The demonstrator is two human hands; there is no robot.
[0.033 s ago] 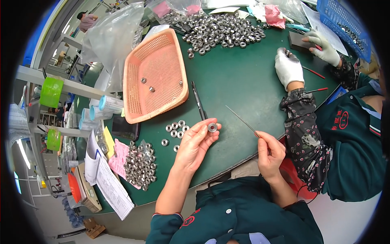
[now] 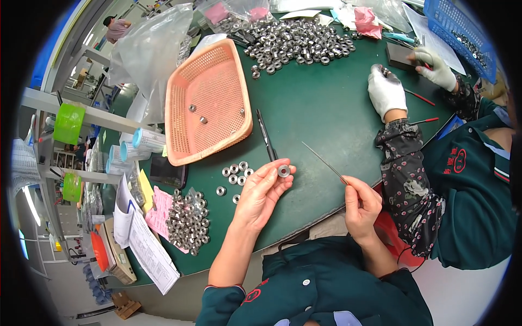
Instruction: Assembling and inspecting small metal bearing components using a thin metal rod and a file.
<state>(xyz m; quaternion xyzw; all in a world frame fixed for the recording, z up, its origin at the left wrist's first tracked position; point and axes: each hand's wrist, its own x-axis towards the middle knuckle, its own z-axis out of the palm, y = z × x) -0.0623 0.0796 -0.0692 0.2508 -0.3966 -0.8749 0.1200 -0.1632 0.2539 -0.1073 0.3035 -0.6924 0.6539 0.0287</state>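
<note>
My left hand (image 2: 264,191) pinches a small steel ring (image 2: 283,171) between thumb and fingers, its round face and bore turned up. Off to the right, my right hand (image 2: 362,208) is closed on the end of a thin metal rod, like a needle file (image 2: 324,162). The rod's tip points up and left, apart from the ring. Just beyond my left fingers lies a black marker pen (image 2: 265,133) on the green table (image 2: 321,117). Several loose steel rings (image 2: 233,178) lie left of that hand.
An orange mesh basket (image 2: 182,81) holds a few rings. A large ring heap (image 2: 299,41) lies at the back, a smaller pile (image 2: 187,223) near left beside papers (image 2: 149,255). At right, a co-worker's white-gloved hands (image 2: 387,89) work by a dark block (image 2: 401,56); a blue basket (image 2: 462,30) stands behind.
The co-worker's far gloved hand has shifted slightly by the dark block. My own hands, the ring and the rod look unmoved.
</note>
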